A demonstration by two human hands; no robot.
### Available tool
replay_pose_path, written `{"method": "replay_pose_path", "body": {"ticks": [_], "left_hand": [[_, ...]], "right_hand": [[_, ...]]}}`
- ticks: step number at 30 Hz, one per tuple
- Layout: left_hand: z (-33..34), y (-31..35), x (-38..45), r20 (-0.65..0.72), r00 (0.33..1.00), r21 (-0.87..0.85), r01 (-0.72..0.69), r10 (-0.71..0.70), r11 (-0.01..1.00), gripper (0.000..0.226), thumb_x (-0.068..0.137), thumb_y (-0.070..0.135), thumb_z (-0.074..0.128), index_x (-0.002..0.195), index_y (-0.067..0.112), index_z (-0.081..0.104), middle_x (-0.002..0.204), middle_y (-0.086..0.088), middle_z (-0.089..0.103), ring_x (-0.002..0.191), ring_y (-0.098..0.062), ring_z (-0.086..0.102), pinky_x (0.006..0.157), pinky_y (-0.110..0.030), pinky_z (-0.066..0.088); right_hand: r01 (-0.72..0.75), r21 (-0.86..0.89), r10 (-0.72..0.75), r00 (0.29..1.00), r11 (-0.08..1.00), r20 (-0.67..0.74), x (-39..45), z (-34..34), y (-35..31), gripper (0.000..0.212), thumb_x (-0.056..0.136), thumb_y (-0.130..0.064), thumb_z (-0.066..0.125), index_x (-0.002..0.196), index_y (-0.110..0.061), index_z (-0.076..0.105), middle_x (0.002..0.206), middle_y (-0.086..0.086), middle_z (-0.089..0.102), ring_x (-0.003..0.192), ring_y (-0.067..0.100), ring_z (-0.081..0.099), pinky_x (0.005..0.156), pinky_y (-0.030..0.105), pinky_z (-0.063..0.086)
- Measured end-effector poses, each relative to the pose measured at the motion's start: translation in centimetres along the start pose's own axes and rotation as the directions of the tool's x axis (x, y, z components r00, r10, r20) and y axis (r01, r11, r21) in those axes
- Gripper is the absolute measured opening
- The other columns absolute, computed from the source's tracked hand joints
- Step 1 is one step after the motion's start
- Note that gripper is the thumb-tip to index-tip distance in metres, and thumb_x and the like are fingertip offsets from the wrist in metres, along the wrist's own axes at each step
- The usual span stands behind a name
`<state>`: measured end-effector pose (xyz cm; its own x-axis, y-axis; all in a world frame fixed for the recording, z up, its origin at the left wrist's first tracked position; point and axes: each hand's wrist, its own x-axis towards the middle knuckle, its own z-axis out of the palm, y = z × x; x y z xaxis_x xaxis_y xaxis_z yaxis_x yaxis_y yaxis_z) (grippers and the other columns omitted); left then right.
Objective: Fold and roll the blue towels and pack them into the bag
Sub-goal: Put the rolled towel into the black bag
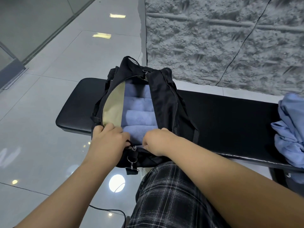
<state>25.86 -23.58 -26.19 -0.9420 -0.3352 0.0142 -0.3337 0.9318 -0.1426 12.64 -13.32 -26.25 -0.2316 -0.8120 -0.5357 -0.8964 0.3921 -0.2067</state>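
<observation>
A black duffel bag (166,102) with a tan lining lies open on the black bench (227,120). Several rolled blue towels (139,116) sit side by side inside it. My left hand (108,142) grips the near left edge of the bag's opening, fingers curled over the fabric by the zipper end. My right hand (156,142) is curled at the near right edge of the opening and pinches something by the zipper track. Whether it holds the zipper pull or only the fabric is hidden by the fingers.
A crumpled light blue cloth (291,129) lies at the bench's right end. A rough grey stone wall (222,38) stands behind the bench. Glossy grey floor tiles (49,96) spread to the left. A plaid trouser leg (172,195) is below the bag, a black cable on the floor.
</observation>
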Motion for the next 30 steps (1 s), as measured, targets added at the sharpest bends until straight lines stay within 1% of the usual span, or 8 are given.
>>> {"method": "replay_pose_path", "body": {"ticks": [3,8,10,12,16,21,24,30], "left_hand": [[-0.1,0.0,0.0,-0.089,0.996,-0.033,0.018,-0.021,0.999,0.027,0.052,0.016,0.088,0.055,0.019,0.061,0.059,0.002,0.049,0.065,-0.025,0.047,0.062,-0.032,0.017],[0.2,0.0,-0.5,-0.292,0.954,-0.079,0.048,-0.070,0.996,0.010,0.065,0.013,0.070,0.061,0.017,0.062,0.067,-0.001,0.050,0.071,-0.023,0.037,0.064,-0.033,0.023],[-0.1,0.1,-0.5,-0.337,0.933,-0.128,0.090,-0.129,0.988,0.011,0.074,0.016,0.058,0.066,0.016,0.065,0.069,-0.002,0.051,0.072,-0.024,0.037,0.066,-0.033,0.028],[-0.5,0.2,-0.4,-0.369,0.914,-0.144,0.124,-0.170,0.982,0.011,0.075,0.014,0.057,0.069,0.015,0.066,0.070,-0.003,0.051,0.074,-0.025,0.039,0.068,-0.034,0.032],[-1.2,1.2,0.0,-0.387,0.905,-0.147,0.128,-0.176,0.981,0.018,0.071,0.010,0.052,0.077,0.019,0.068,0.075,-0.001,0.057,0.083,-0.024,0.045,0.095,-0.041,0.028],[-2.8,4.3,1.7,-0.307,0.924,-0.294,0.137,-0.230,0.946,0.029,0.065,0.013,0.047,0.084,0.021,0.069,0.086,0.002,0.063,0.092,-0.026,0.057,0.099,-0.039,0.020],[-3.5,5.5,3.1,-0.289,0.918,-0.402,0.140,-0.271,0.905,0.030,0.064,0.008,0.060,0.091,0.019,0.068,0.094,0.000,0.064,0.095,-0.030,0.056,0.096,-0.031,0.020],[-6.2,10.0,5.9,-0.355,0.872,-0.618,0.051,-0.337,0.784,0.040,0.072,0.003,0.042,0.101,0.019,0.065,0.104,0.000,0.060,0.102,-0.019,0.044,0.088,-0.022,0.020]], "right_hand": [[-0.017,-0.091,0.023,0.998,0.996,0.063,0.1,-0.2,-0.4,0.026,0.095,-0.012,0.039,0.071,-0.020,0.047,0.074,-0.006,0.046,0.084,0.021,0.046,0.085,0.034,0.026],[-0.033,-0.138,0.028,0.999,0.990,-0.040,-1.5,-0.9,0.1,0.025,0.101,-0.024,0.034,0.110,-0.019,0.058,0.113,0.001,0.059,0.109,0.023,0.052,0.086,0.037,0.031],[-0.026,-0.163,-0.003,0.984,0.986,-0.177,-2.6,-1.4,0.7,0.029,0.103,-0.026,0.029,0.106,-0.020,0.058,0.104,0.000,0.061,0.104,0.023,0.054,0.082,0.036,0.030],[-0.004,-0.160,-0.054,0.931,0.987,-0.361,-3.5,-1.7,1.1,0.030,0.103,-0.030,0.027,0.087,-0.022,0.051,0.079,-0.002,0.052,0.088,0.025,0.054,0.074,0.035,0.026],[0.083,-0.076,-0.112,0.759,0.994,-0.641,-4.0,-0.3,1.6,0.018,0.092,-0.031,0.052,0.082,-0.018,0.059,0.079,-0.001,0.055,0.077,0.023,0.053,0.071,0.036,0.035],[0.144,-0.132,-0.193,0.621,0.981,-0.759,-5.4,0.7,1.7,0.027,0.083,-0.032,0.037,0.081,-0.024,0.062,0.075,-0.006,0.051,0.075,0.017,0.053,0.075,0.034,0.031],[0.222,-0.104,-0.219,0.593,0.969,-0.775,-6.2,0.8,2.5,0.022,0.083,-0.020,0.041,0.087,-0.021,0.063,0.081,-0.006,0.056,0.083,0.018,0.056,0.082,0.034,0.031],[0.257,0.091,-0.074,0.565,0.962,-0.822,-8.0,1.9,6.1,0.028,0.082,-0.008,0.049,0.106,-0.018,0.061,0.120,-0.006,0.059,0.128,0.011,0.037,0.106,0.039,0.022]]}}
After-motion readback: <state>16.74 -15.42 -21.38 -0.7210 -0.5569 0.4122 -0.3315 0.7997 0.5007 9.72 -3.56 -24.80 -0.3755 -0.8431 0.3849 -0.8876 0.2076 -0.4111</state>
